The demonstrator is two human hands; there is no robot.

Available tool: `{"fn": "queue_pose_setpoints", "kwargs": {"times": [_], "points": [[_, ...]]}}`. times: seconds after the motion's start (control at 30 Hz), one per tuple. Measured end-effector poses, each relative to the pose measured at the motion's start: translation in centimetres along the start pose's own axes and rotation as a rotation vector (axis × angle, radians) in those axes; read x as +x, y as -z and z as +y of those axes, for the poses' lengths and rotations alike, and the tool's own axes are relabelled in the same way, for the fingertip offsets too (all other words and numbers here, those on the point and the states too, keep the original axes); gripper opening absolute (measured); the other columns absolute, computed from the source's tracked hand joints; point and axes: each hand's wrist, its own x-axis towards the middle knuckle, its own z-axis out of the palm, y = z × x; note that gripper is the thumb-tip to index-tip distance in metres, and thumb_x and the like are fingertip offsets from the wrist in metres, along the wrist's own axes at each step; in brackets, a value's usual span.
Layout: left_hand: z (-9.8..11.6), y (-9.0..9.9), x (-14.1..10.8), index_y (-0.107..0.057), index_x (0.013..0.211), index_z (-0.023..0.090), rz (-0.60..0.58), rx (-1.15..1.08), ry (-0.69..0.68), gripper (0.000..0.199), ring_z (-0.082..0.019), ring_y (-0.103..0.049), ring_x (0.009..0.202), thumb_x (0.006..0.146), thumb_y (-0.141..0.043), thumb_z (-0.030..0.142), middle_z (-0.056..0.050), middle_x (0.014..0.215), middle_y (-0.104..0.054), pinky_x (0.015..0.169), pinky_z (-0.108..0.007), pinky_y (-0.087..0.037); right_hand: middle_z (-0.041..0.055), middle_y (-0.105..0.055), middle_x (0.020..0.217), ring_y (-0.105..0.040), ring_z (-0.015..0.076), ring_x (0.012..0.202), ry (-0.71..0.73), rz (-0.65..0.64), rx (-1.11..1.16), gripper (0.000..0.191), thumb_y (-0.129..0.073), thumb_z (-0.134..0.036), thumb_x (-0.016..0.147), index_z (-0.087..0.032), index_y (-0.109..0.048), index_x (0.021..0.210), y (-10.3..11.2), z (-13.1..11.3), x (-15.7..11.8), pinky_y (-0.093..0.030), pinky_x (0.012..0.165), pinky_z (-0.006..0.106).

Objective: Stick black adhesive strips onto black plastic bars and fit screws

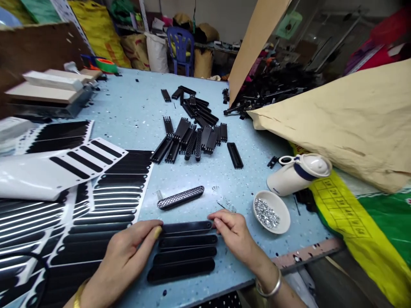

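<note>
Four long black strips with rounded ends lie in a stack of rows near the front edge of the blue table. My left hand (131, 252) pinches the left end of the farthest black strip (186, 227), thumb and forefinger together. At that strip's right end are the closed fingertips of my right hand (233, 231). Nearer to me lie the other black strips (188, 241). Just beyond them rests a black piece with a crosshatched top (180, 197). A white bowl (280, 209) of small silvery metal parts (266, 213) stands to the right of my right hand.
Several black plastic pieces (189, 139) lie piled mid-table. White sheets with black strips (105, 201) cover the left side. A white bottle (289, 177) lies tilted beyond the bowl. Brown paper (340, 119) and a yellow-green sack (349, 214) edge the right. Boards (41, 92) sit back left.
</note>
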Motion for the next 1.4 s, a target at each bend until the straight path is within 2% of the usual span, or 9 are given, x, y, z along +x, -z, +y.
{"fn": "queue_pose_setpoints", "kwargs": {"times": [0.2, 0.43, 0.63, 0.77, 0.87, 0.97, 1.1, 1.27, 1.4], "points": [[0.1, -0.8, -1.1, -0.074, 0.095, 0.024, 0.082, 0.023, -0.086, 0.021, -0.018, -0.073, 0.074, 0.085, -0.06, 0.037, -0.001, 0.087, -0.078, 0.07, -0.02, -0.056, 0.0086, -0.072, 0.081, -0.068, 0.0193, 0.074, 0.02, 0.008, -0.04, 0.025, -0.05, -0.023, 0.089, -0.015, -0.074, 0.093, -0.2, -0.2, -1.7, -0.054, 0.066, 0.031], [-2.5, 1.7, -5.8, -0.073, 0.103, 0.03, 0.3, 0.001, 0.086, 0.032, -0.024, -0.073, 0.077, 0.076, -0.067, 0.044, 0.001, 0.097, -0.077, 0.038, -0.019, -0.053, 0.0103, -0.072, 0.085, -0.07, 0.0207, 0.071, 0.076, 0.325, -0.121, 0.02, -0.052, -0.024, 0.091, -0.016, -0.07, 0.093, 0.1, -2.3, -3.9, -0.058, 0.061, 0.032], [-5.9, 5.4, -11.4, -0.062, 0.123, 0.031, 0.534, 0.119, 0.246, 0.041, -0.026, -0.069, 0.099, 0.084, -0.058, 0.042, 0.002, 0.124, -0.068, 0.05, -0.022, -0.056, 0.0098, -0.072, 0.095, -0.067, 0.0262, 0.082, 0.787, -0.033, -0.302, 0.028, -0.064, -0.032, 0.083, -0.019, -0.067, 0.108, -10.8, -4.3, -7.4, -0.057, 0.068, 0.039], [-5.3, 7.3, -15.5, -0.06, 0.126, 0.022, 0.644, 0.138, 0.276, 0.043, -0.028, -0.065, 0.109, 0.086, -0.055, 0.038, -0.007, 0.132, -0.062, 0.06, -0.024, -0.057, 0.0215, -0.065, 0.118, -0.058, 0.0416, 0.109, 0.876, -0.205, -0.528, 0.049, -0.065, -0.037, 0.078, -0.008, -0.061, 0.117, -18.5, -4.0, -7.9, -0.051, 0.082, 0.055], [-5.2, 7.5, -18.8, -0.066, 0.115, 0.019, 0.768, 0.094, 0.381, 0.04, -0.026, -0.07, 0.093, 0.081, -0.062, 0.038, -0.01, 0.113, -0.072, 0.054, -0.023, -0.055, 0.0201, -0.067, 0.116, -0.059, 0.0417, 0.107, 0.879, -0.239, -0.597, 0.028, -0.059, -0.017, 0.077, -0.009, -0.065, 0.103, -20.9, -4.1, -7.4, -0.051, 0.075, 0.052], [-5.8, 6.6, -21.6, -0.072, 0.094, 0.019, 0.827, -0.088, 0.554, 0.034, -0.022, -0.07, 0.066, 0.071, -0.07, 0.043, -0.007, 0.079, -0.075, 0.051, -0.024, -0.054, 0.013, -0.072, 0.1, -0.062, 0.0374, 0.103, 0.913, -0.177, -0.466, 0.021, -0.051, -0.003, 0.076, -0.014, -0.065, 0.087, -20.9, -4.1, -7.2, -0.05, 0.073, 0.047], [-6.0, 4.7, -22.6, -0.07, 0.075, 0.015, 0.625, -0.682, 0.767, 0.043, -0.02, -0.066, 0.053, 0.069, -0.07, 0.058, -0.007, 0.064, -0.07, 0.046, -0.024, -0.049, 0.0108, -0.073, 0.093, -0.066, 0.0302, 0.096, 0.97, -0.108, -0.327, 0.026, -0.051, -0.001, 0.077, -0.015, -0.064, 0.094, -19.6, -3.7, -7.6, -0.051, 0.075, 0.041], [-4.7, 3.1, -21.2, -0.069, 0.073, 0.011, 0.519, -1.18, 0.712, 0.038, -0.013, -0.058, 0.05, 0.073, -0.073, 0.049, -0.003, 0.059, -0.063, 0.042, -0.019, -0.039, 0.0078, -0.075, 0.085, -0.068, 0.0272, 0.085, 1.161, -0.197, -0.35, 0.014, -0.057, -0.008, 0.078, -0.017, -0.065, 0.086, -18.1, -3.5, -8.9, -0.052, 0.065, 0.036], [-3.8, 2.7, -20.5, -0.072, 0.074, 0.011, 0.506, -1.262, 0.679, 0.027, -0.01, -0.05, 0.05, 0.067, -0.082, 0.035, -0.001, 0.058, -0.062, 0.047, -0.019, -0.039, 0.0096, -0.073, 0.082, -0.068, 0.0298, 0.081, 0.932, -0.226, -0.236, 0.013, -0.059, -0.03, 0.083, -0.02, -0.067, 0.088, -17.7, -4.8, -9.3, -0.054, 0.068, 0.042]]}}
